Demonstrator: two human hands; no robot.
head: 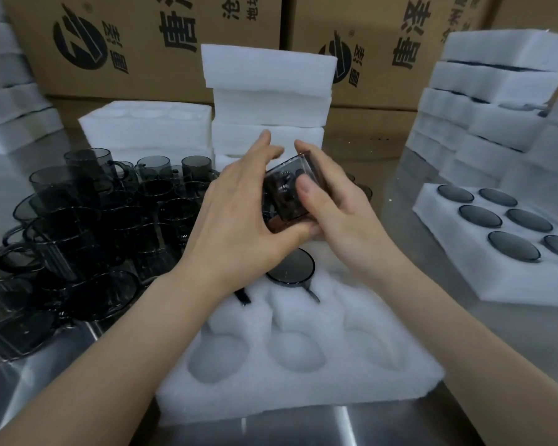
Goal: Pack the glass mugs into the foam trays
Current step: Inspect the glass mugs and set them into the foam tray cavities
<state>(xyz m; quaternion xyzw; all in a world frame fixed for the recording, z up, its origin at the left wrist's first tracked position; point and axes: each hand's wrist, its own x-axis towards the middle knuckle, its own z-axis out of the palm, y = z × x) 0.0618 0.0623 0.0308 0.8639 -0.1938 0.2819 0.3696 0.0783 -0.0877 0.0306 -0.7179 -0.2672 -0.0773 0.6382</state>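
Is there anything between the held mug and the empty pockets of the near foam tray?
Nothing visible. The left hand and right hand hold the mug above the foam tray; a packed mug fills one far pocket, the near pockets lie open.

Only one view is given, a wide-angle one worn at head height. It is set above the near edge of the table (351, 423) and faced forward and down. The foam tray (303, 391) is seen close below, and the cardboard boxes (136, 59) are caught at the far side.
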